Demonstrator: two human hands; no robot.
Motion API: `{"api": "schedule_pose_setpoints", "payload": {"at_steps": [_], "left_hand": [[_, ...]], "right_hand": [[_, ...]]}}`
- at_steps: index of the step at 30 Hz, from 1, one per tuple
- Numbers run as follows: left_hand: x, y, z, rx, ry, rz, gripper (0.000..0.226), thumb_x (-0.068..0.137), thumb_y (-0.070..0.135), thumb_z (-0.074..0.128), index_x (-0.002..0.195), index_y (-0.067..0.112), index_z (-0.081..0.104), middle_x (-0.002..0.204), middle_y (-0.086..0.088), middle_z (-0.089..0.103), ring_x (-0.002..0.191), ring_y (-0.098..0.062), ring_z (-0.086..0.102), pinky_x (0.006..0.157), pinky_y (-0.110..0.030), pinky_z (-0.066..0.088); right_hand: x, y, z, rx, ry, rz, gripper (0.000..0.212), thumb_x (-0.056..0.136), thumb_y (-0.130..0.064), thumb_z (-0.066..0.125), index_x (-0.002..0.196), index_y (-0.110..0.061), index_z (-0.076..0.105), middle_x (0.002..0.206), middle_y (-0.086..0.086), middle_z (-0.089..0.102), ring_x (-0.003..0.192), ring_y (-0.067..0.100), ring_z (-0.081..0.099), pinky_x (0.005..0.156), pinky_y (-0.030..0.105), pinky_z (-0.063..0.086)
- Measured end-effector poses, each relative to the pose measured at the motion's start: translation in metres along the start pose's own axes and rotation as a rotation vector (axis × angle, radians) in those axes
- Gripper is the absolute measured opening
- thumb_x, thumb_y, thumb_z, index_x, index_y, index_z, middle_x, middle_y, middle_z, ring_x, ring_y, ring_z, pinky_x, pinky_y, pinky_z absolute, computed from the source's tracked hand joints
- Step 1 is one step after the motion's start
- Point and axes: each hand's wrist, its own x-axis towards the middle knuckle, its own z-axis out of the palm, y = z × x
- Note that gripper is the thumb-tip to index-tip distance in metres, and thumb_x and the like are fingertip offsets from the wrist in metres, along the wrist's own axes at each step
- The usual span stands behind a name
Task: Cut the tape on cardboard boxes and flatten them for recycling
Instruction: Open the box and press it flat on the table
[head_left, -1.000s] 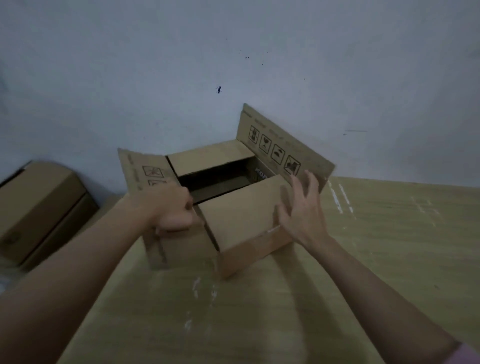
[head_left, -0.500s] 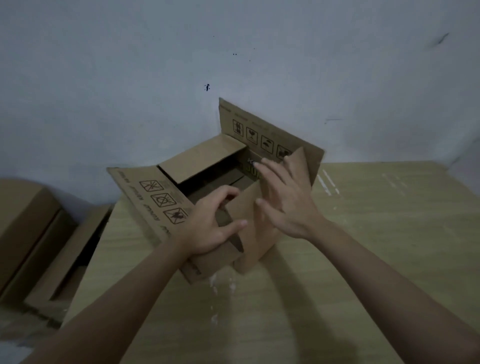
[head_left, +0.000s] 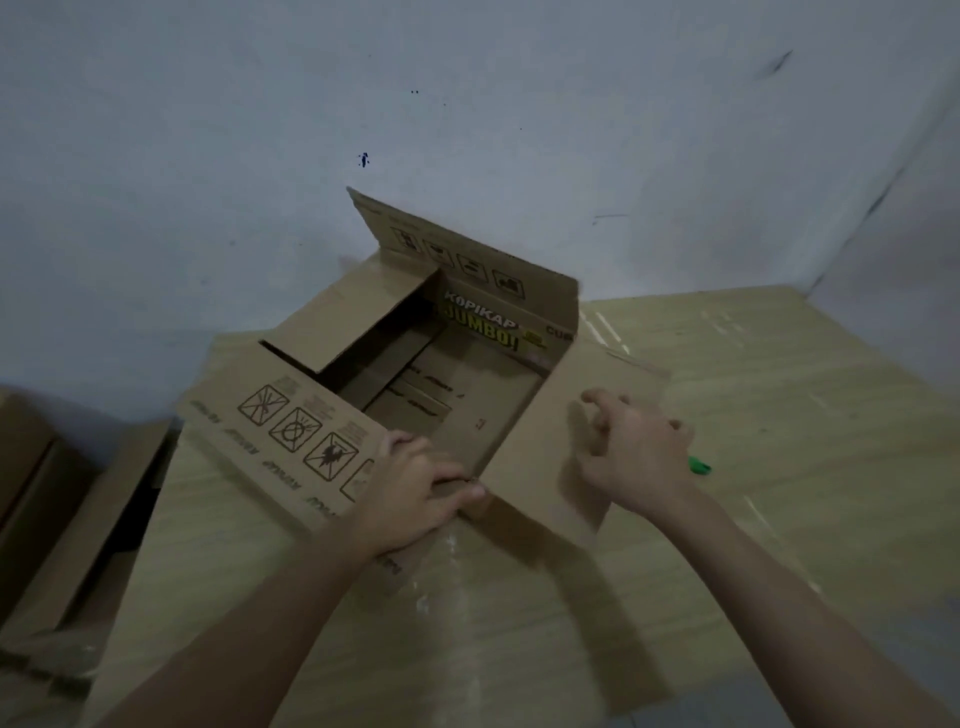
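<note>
Overhead, a pale wall (head_left: 467, 104) fills the upper half of the view, marked with a few dark specks. Below it runs a light wooden table (head_left: 779, 415), streaked here and there with whitish smears.

On the table, against the wall, sits the open cardboard box (head_left: 467, 405). All four top flaps are spread. The far flap (head_left: 467, 249) stands up against the wall and carries a row of printed handling symbols. The left flap (head_left: 291, 431) lies folded outward and also shows handling symbols. A shorter flap (head_left: 363, 312) on the far left tilts over the opening. The right flap (head_left: 561, 441) slopes outward toward the person. Inside, the words "KOPIKAP JUMBO!" show on the far inner wall, and the taped bottom seam is visible.

To the left, off the table edge, more cardboard boxes (head_left: 57, 519) lie stacked in shadow.

The left hand (head_left: 415, 493) grips the near corner of the box, fingers curled over the edge where the left flap meets the right flap. The right hand (head_left: 639, 452) hovers at the right flap with its fingers loosely bent and spread; whether the fingertips touch the cardboard is unclear, and it holds nothing.

Just beyond the right wrist, a small green object (head_left: 698, 465) lies on the table, mostly hidden by the hand.
</note>
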Motion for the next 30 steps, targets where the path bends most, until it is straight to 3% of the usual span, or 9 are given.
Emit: {"api": "schedule_pose_setpoints", "payload": {"at_steps": [2,7,9,12,17,19,22,25,30], "left_hand": [[-0.005,0.006,0.011,-0.069,0.155,0.021,0.060,0.080,0.075,0.031,0.090,0.033,0.073,0.091,0.022,0.068,0.090,-0.004,0.052,0.090,-0.024,0.014],[-0.012,0.033,0.046,-0.079,0.306,-0.015,0.044,0.082,0.065,0.045,0.086,0.032,0.075,0.086,0.021,0.069,0.087,-0.001,0.050,0.095,-0.027,0.015],[-0.011,0.037,0.054,-0.119,0.355,-0.016,0.038,0.081,0.061,0.051,0.082,0.031,0.075,0.084,0.020,0.070,0.086,0.001,0.049,0.096,-0.024,0.014],[-0.004,0.038,0.053,-0.172,0.356,-0.056,0.043,0.079,0.061,0.049,0.086,0.029,0.076,0.087,0.017,0.071,0.089,-0.002,0.052,0.097,-0.018,0.010],[0.010,0.030,0.039,-0.365,0.101,-0.164,0.056,0.084,0.057,0.042,0.125,0.023,0.060,0.122,0.002,0.062,0.119,-0.012,0.049,0.102,-0.028,0.029],[0.016,0.022,0.027,-0.512,0.086,-0.254,0.045,0.094,0.037,0.051,0.138,0.025,0.045,0.136,-0.003,0.051,0.128,-0.018,0.044,0.107,-0.036,0.034],[0.027,0.011,-0.006,-0.616,0.171,-0.436,0.062,0.095,0.029,0.053,0.146,0.038,0.019,0.153,0.003,0.026,0.139,-0.020,0.030,0.114,-0.045,0.027],[0.029,0.000,-0.040,-0.659,0.243,-0.542,0.079,0.094,0.020,0.054,0.150,0.031,0.000,0.158,0.006,0.005,0.144,-0.016,0.009,0.117,-0.038,0.012],[0.007,-0.002,-0.068,-0.548,0.571,-0.645,0.084,0.091,0.013,0.058,0.151,0.030,0.003,0.158,0.007,0.011,0.142,-0.014,0.016,0.114,-0.038,0.018]], "right_hand": [[0.007,-0.006,0.001,-0.025,-0.083,0.129,0.066,0.081,-0.027,0.062,0.139,-0.024,0.030,0.122,0.002,0.054,0.117,0.026,0.046,0.101,0.043,0.028],[0.054,-0.030,-0.007,0.502,0.198,-0.036,0.092,0.085,-0.027,0.068,0.150,-0.015,0.005,0.153,0.010,0.022,0.138,0.027,0.027,0.110,0.037,0.026],[0.076,-0.035,-0.018,0.605,0.258,-0.080,0.071,0.090,-0.028,0.063,0.146,-0.012,0.024,0.148,0.010,0.035,0.135,0.025,0.033,0.107,0.029,0.028],[0.098,-0.038,-0.035,0.661,0.373,-0.103,0.028,0.095,-0.027,0.053,0.109,-0.004,0.059,0.103,0.011,0.064,0.096,0.025,0.058,0.076,0.025,0.039],[0.102,-0.051,-0.063,0.614,0.547,-0.118,0.031,0.097,-0.029,0.050,0.070,-0.013,0.046,0.062,-0.009,0.043,0.072,0.012,0.043,0.060,0.023,0.024],[0.099,-0.056,-0.067,0.643,0.584,-0.128,0.032,0.097,-0.028,0.049,0.076,-0.005,0.053,0.063,-0.005,0.047,0.065,0.010,0.042,0.057,0.023,0.024],[0.097,-0.055,-0.061,0.717,0.586,-0.130,0.029,0.097,-0.028,0.050,0.076,-0.008,0.052,0.063,-0.008,0.050,0.061,0.007,0.045,0.057,0.017,0.034],[0.094,-0.048,-0.051,0.759,0.556,-0.167,0.027,0.096,-0.028,0.049,0.086,-0.005,0.059,0.081,0.006,0.063,0.079,0.021,0.059,0.071,0.034,0.047],[0.080,-0.044,-0.040,0.729,0.452,-0.259,0.016,0.097,-0.017,0.049,0.104,-0.007,0.059,0.095,-0.002,0.057,0.085,0.004,0.050,0.070,0.003,0.034]]}}
